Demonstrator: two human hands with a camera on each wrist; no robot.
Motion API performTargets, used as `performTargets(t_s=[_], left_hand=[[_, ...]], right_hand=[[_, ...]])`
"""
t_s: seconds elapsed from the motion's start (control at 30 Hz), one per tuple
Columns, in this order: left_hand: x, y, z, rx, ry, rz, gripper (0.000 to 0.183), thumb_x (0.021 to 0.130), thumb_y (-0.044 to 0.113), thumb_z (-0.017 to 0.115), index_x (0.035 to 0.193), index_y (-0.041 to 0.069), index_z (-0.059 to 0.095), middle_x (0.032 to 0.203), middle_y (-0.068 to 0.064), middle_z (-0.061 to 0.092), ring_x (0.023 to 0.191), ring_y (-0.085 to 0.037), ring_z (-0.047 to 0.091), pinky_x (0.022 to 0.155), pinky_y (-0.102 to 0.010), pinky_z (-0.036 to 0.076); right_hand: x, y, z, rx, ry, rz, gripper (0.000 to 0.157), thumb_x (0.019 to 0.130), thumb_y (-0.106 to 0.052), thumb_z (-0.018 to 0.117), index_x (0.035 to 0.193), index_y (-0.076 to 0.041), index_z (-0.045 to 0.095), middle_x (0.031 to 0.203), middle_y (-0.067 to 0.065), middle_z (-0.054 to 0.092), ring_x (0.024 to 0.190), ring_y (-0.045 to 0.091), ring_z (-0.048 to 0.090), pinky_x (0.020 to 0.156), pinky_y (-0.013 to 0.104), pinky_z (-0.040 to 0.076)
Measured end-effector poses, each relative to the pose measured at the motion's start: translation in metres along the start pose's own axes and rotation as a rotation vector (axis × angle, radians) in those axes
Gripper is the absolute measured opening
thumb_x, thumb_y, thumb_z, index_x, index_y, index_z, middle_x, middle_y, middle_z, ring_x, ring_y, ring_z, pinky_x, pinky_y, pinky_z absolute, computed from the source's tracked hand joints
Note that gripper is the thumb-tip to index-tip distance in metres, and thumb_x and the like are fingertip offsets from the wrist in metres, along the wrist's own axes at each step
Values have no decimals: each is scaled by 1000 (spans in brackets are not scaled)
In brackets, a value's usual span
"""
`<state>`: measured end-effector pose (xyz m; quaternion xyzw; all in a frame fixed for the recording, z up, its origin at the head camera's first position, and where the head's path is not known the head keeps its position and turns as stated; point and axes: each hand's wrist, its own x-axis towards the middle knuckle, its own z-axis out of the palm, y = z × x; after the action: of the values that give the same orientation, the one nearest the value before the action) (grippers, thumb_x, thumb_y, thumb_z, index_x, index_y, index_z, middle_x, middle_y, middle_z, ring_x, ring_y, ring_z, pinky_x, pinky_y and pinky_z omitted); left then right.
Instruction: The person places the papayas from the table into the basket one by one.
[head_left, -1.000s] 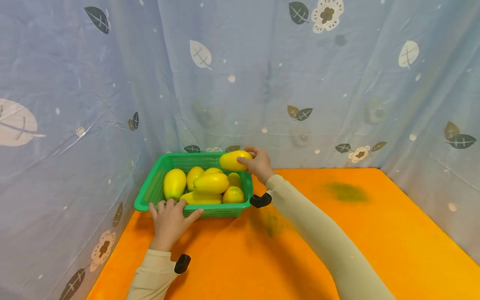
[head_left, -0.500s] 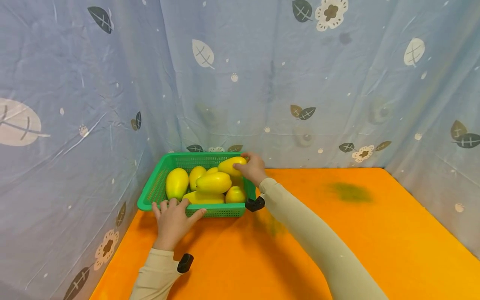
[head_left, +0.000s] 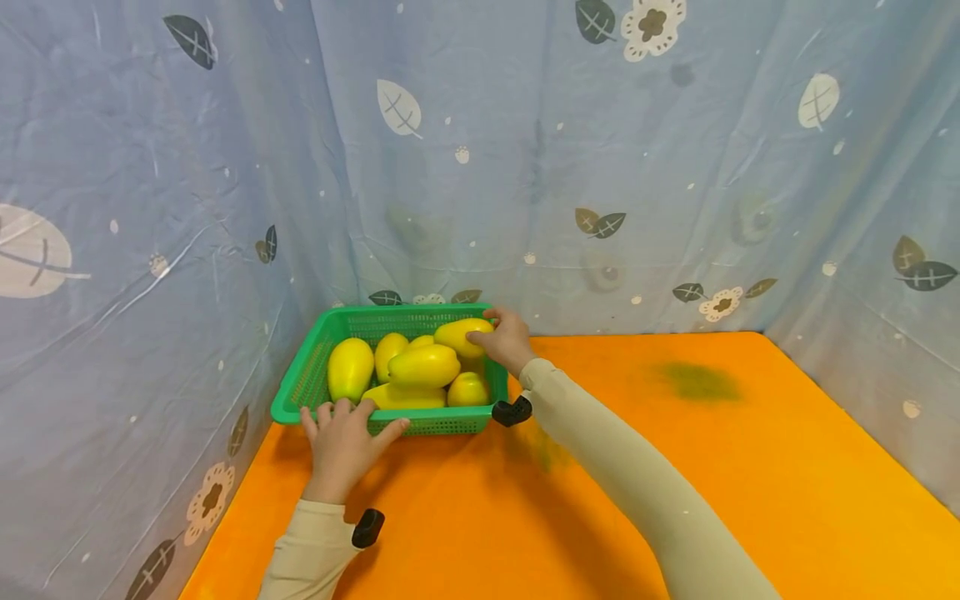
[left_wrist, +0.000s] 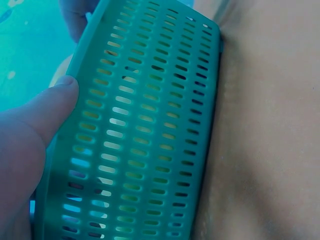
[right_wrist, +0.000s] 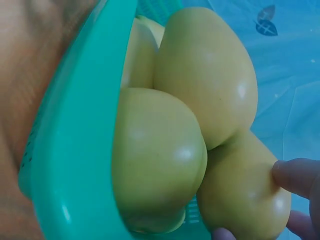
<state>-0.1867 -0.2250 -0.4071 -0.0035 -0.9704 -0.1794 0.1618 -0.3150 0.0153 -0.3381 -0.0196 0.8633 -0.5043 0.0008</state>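
Note:
A green slotted basket (head_left: 307,377) stands in the table's back left corner with several yellow oval fruits (head_left: 350,367) piled in it. My right hand (head_left: 501,337) reaches over the basket's right rim and holds one yellow fruit (head_left: 459,335), which lies on top of the pile at the back right. In the right wrist view that fruit (right_wrist: 245,200) rests against two others, with a fingertip (right_wrist: 296,176) on it. My left hand (head_left: 341,433) grips the basket's front rim, fingers over the edge and thumb (left_wrist: 47,112) pressed on the outer wall (left_wrist: 150,125).
The basket sits on an orange tabletop (head_left: 675,483) with a dark green smudge (head_left: 697,381) at the back right. A blue curtain (head_left: 525,167) printed with leaves and flowers closes in the left, back and right sides.
My right hand has lowered the yellow fruit from above the basket's back right rim down onto the pile. The left hand has stayed on the front rim.

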Motion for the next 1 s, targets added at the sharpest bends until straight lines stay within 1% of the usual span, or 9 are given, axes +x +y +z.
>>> performTargets(t_s=[0.1,0.2,0.3,0.4,0.53,0.63,0.77,0.87,1.0], left_hand=[[1,3,0,0,2,6,63,88,58,72,121,5,69,110,-28,61,118,-56,44,114,-80,5],[1,4,-1,-2,11,14,63,89,58,72,121,5,69,110,-28,61,117,-56,44,114,-80,5],[2,5,-3,-2,24,22,62,89,57,73,121,4,70,109,-28,61,117,-57,44,114,-81,6],[3,5,-5,-1,27,25,62,89,56,73,122,4,69,110,-28,62,117,-57,44,113,-81,6],[2,6,-6,1,5,22,66,89,59,70,124,4,68,110,-29,61,118,-58,43,113,-81,4],[0,6,-6,-6,-6,15,67,89,61,69,125,4,68,111,-29,61,118,-58,42,112,-81,3],[-4,4,-5,-11,-13,5,68,90,61,69,126,4,68,112,-28,61,118,-58,41,112,-81,3],[-5,2,-4,-3,-18,7,69,90,62,68,127,3,67,113,-29,61,118,-59,41,112,-82,3],[-5,-2,-4,8,-30,10,72,90,64,66,128,3,66,112,-29,60,117,-59,40,111,-82,3]], right_hand=[[-3,2,-6,33,-15,-6,57,93,-23,76,143,-7,55,150,20,50,118,36,65,91,42,60],[-9,4,-13,55,-41,-26,59,93,-21,76,145,-6,53,150,21,49,106,37,69,86,42,61],[-16,6,-20,60,-58,-51,59,94,-21,75,146,-6,52,148,21,50,111,36,68,84,40,62],[-23,9,-27,63,-70,-75,58,94,-21,75,145,-6,52,148,21,50,122,37,63,84,39,62],[-37,19,-37,27,-77,-121,56,95,-21,74,145,-6,53,149,19,51,132,38,56,96,44,58],[-50,32,-48,-23,-85,-151,54,96,-21,72,145,-8,53,151,17,51,134,40,53,105,48,52],[-73,52,-70,-60,-100,-136,55,98,-25,70,147,-11,52,152,17,49,137,42,51,107,51,50],[-89,71,-92,-76,-100,-110,56,99,-27,68,150,-12,49,155,18,46,140,43,48,108,54,49],[-109,96,-126,-145,-63,-141,58,101,-29,65,151,-8,46,157,21,43,141,47,45,108,58,48]])
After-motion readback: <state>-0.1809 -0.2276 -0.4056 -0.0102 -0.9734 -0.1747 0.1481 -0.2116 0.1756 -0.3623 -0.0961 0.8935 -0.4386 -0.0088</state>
